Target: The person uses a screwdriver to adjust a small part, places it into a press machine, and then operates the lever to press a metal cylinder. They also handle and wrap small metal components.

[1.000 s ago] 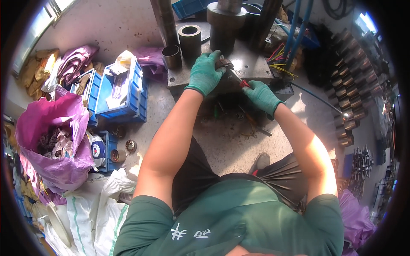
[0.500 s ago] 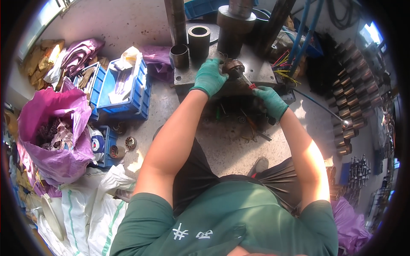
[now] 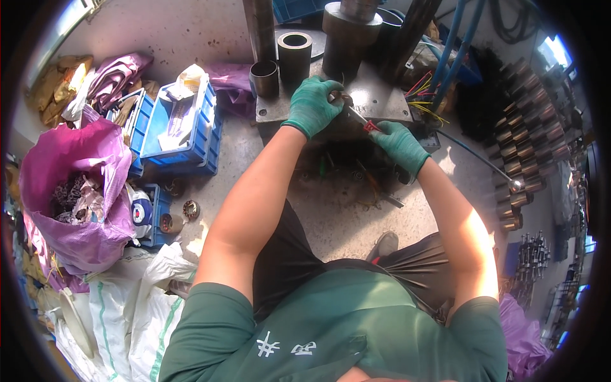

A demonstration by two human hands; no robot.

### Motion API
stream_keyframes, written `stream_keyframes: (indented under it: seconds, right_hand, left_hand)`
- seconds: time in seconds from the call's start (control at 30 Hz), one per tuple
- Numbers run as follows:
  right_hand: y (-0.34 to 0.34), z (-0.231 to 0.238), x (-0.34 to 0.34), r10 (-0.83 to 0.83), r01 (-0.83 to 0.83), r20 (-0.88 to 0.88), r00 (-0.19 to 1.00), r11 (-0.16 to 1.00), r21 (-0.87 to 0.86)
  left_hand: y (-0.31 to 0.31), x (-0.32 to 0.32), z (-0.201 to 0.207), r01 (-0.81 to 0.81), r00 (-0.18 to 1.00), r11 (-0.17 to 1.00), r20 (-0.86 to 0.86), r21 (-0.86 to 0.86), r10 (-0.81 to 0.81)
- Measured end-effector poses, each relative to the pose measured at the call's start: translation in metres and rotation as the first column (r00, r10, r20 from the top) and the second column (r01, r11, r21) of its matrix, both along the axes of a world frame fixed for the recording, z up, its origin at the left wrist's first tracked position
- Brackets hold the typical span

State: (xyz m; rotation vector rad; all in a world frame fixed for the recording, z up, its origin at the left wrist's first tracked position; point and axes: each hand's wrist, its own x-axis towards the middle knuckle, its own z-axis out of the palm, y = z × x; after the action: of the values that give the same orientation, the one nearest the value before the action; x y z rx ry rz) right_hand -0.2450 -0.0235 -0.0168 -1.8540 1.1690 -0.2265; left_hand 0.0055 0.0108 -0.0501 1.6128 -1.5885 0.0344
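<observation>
My left hand [image 3: 314, 107], in a green glove, is closed around a small dark metal part [image 3: 345, 99] above the front of a steel press bed [image 3: 270, 113]. The fingers cover most of this part, so its shape is hard to make out. In a matching glove, my right hand [image 3: 401, 148] grips a screwdriver [image 3: 369, 125] with a red handle. Its shaft points up and left, and the tip meets or nearly meets the part. Behind my left hand stand a thick steel sleeve [image 3: 294, 57] and a thinner, shorter one [image 3: 263, 79].
A press ram [image 3: 352, 35] and columns rise behind the bed. Blue crates [image 3: 207, 137] and an open purple sack [image 3: 44, 172] stand at the left, with white sacks [image 3: 127, 305] nearer. Yellow and red wires [image 3: 423, 105] hang at the bed's right. Metal cylinders [image 3: 522, 134] are stacked far right.
The round metal part has been turned in my left hand and shows less now. My right hand and the screwdriver have shifted slightly up and left.
</observation>
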Motion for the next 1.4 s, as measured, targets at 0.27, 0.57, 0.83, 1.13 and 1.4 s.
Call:
stream_keyframes:
  seconds: [0.27, 0.57, 0.83, 1.13, 1.4]
  right_hand:
    - [0.007, 0.029, -0.012, 0.117, -0.194, -0.326, 0.938, 0.957, -0.217]
    - [-0.020, -0.028, 0.062, 0.057, -0.124, -0.163, 0.985, 0.891, -0.437]
    - [-0.007, -0.026, -0.019, 0.100, -0.177, -0.227, 0.969, 0.919, -0.353]
    - [0.005, -0.030, -0.006, 0.004, 0.033, 0.184, 0.983, 0.980, -0.197]
    - [-0.015, -0.026, 0.037, -0.051, 0.019, 0.296, 0.954, 0.993, 0.113]
  left_hand:
    - [0.005, -0.016, 0.007, 0.081, 0.994, 0.996, 0.082, -0.028, -0.079]
    - [-0.014, -0.010, 0.002, -0.014, 0.997, 0.999, 0.077, 0.044, 0.011]
    - [-0.008, -0.030, -0.005, 0.079, 0.989, 0.969, 0.101, 0.235, -0.106]
    - [0.005, -0.013, 0.008, 0.063, 0.980, 0.992, -0.196, 0.111, -0.040]
    - [0.009, 0.031, -0.001, -0.016, 0.965, 0.997, -0.260, 0.077, 0.035]
